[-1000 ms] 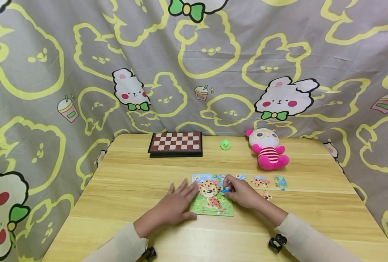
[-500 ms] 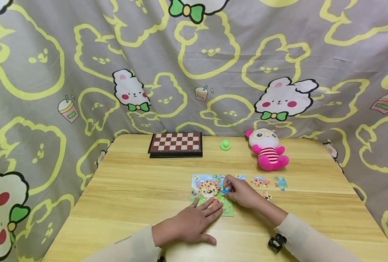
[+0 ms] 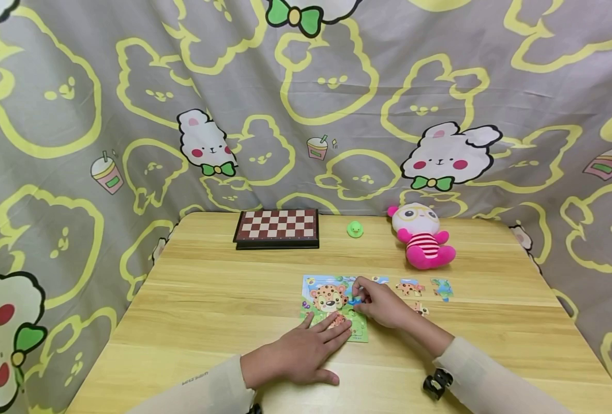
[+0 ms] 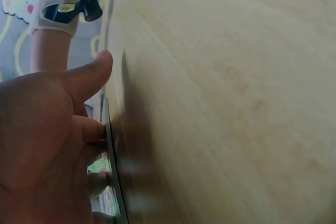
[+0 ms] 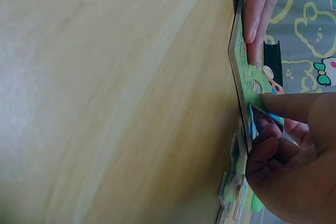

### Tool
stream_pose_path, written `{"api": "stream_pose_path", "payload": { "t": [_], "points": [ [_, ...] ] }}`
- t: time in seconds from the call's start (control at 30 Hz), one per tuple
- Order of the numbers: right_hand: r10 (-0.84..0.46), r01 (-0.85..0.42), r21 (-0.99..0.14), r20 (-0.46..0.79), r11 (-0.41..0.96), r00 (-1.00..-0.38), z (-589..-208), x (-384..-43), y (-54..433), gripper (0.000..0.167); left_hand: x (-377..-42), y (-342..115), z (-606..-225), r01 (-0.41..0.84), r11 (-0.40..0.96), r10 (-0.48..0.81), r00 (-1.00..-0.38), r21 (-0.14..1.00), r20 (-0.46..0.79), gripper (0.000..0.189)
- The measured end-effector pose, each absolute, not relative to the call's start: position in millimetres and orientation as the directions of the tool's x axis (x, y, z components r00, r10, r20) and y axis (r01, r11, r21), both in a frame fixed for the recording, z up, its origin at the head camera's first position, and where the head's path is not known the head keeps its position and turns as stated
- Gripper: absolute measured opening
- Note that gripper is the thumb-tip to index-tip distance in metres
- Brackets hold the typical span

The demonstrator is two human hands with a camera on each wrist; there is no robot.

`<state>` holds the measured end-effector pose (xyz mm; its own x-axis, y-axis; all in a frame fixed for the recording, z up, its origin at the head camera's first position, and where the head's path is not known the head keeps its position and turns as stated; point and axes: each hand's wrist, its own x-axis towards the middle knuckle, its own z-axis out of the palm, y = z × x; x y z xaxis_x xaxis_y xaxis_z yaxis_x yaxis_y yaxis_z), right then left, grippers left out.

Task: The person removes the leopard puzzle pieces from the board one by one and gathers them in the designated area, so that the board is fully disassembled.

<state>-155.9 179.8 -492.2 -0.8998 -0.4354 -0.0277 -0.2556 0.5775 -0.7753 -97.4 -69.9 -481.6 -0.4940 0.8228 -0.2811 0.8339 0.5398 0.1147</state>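
Note:
A jigsaw puzzle [image 3: 318,283] with a spotted leopard cub picture lies flat in the middle of the table. My left hand [image 3: 306,352] rests palm down across its lower part, fingers straight and spread, hiding the cub's body. In the left wrist view, the fingers of that hand [image 4: 42,140] lie over the puzzle's thin edge [image 4: 113,166]. At the puzzle's right side, my right hand [image 3: 384,303] has curled fingers. The right wrist view shows it pinching a green and blue puzzle piece [image 5: 254,98], tilted up from the board; its far side is hidden.
Several loose puzzle pieces [image 3: 443,289] lie right of the puzzle, some partly behind my right hand. Toward the back stand a checkered chessboard box [image 3: 277,225], a small green duck toy [image 3: 355,229] and a pink plush panda [image 3: 423,238]. A patterned curtain [image 3: 357,132] surrounds the table [image 3: 207,299].
My left hand has moved from the puzzle's left edge right and toward me onto its lower part, then stayed there. The right hand holds its place at the puzzle's right side.

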Motion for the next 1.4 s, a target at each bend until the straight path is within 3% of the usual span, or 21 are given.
{"api": "stream_pose_path", "payload": {
  "t": [0.43,1.4],
  "points": [
    [-0.328,-0.146,-0.821,-0.053,0.552,-0.943,-467,-161,200,0.02,-100,-70,-485,0.829,0.545,0.817,-0.492,0.124,-0.302,0.091],
    [-0.255,-0.129,-0.832,-0.015,0.54,-0.967,-471,-129,294,0.02,-98,-70,-485,0.838,0.534,0.822,-0.486,0.106,-0.298,0.092]
  ]
}}
